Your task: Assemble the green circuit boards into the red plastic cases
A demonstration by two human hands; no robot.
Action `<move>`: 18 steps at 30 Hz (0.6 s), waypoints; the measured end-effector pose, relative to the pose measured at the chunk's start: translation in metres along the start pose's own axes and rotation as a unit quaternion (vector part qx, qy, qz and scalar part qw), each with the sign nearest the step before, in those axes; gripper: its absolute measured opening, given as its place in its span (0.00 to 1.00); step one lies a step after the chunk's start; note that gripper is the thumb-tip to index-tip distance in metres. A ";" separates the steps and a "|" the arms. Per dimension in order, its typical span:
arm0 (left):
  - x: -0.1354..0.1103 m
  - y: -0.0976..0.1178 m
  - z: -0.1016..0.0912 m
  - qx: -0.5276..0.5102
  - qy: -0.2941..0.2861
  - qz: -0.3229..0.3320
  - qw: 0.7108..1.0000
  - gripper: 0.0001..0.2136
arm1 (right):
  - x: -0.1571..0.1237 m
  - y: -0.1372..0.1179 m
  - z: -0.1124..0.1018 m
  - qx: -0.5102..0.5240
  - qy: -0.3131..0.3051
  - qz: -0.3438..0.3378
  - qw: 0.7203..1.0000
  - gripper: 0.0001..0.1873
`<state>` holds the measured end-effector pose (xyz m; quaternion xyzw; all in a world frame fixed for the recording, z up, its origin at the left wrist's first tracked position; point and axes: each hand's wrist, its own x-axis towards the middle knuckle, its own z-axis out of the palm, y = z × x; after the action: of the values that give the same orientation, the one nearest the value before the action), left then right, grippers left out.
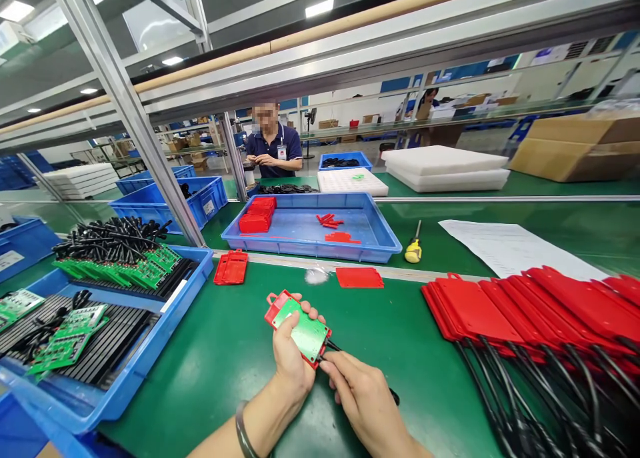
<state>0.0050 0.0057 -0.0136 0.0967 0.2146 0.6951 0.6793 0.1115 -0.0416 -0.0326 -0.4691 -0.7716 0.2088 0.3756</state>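
In the head view, my left hand (290,358) is wrapped round a red plastic case (271,313), its thumb lying over a green circuit board (306,331) seated in the case. Black cables (334,345) come out at the board's lower right end. There my right hand (361,393) pinches a cable between thumb and fingers, close to the case edge. A dark cable end (395,397) shows beyond the right hand. Ahead on the green bench lie a red case part (231,268) with compartments and a flat red cover (359,277).
At left, a blue tray (200,271) holds green circuit boards with black cables. Red cased units (500,311) with cables are stacked at right. A blue bin (300,247) of red parts, a yellow screwdriver (414,250) and paper (515,245) lie ahead. A co-worker (274,145) sits opposite.
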 end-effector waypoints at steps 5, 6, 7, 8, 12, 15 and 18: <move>-0.003 0.003 -0.002 -0.016 -0.023 0.006 1.000 0.08 | 0.001 -0.002 0.005 0.177 -0.056 0.148 0.971 0.23; -0.003 0.003 -0.002 -0.015 -0.033 0.010 0.999 0.08 | 0.002 -0.002 0.006 0.234 -0.072 0.193 0.950 0.24; -0.003 0.004 -0.002 -0.014 -0.043 0.015 0.999 0.08 | 0.002 -0.003 0.008 0.292 -0.089 0.234 0.923 0.25; -0.004 0.004 -0.002 -0.012 -0.052 0.020 0.998 0.08 | 0.003 -0.003 0.009 0.345 -0.102 0.268 0.894 0.26; -0.004 0.003 -0.001 -0.011 -0.073 0.021 0.997 0.09 | 0.006 -0.006 0.007 0.447 -0.113 0.319 0.828 0.27; -0.003 0.002 -0.001 -0.012 -0.068 0.005 0.998 0.09 | 0.007 -0.007 0.001 0.464 -0.120 0.332 0.813 0.28; -0.004 0.002 -0.002 -0.007 -0.081 -0.008 0.997 0.09 | 0.007 -0.005 -0.002 0.492 -0.141 0.349 0.785 0.27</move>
<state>0.0030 0.0014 -0.0136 0.1462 0.1551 0.6809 0.7007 0.1078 -0.0377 -0.0251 -0.4233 -0.3918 0.7409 0.3441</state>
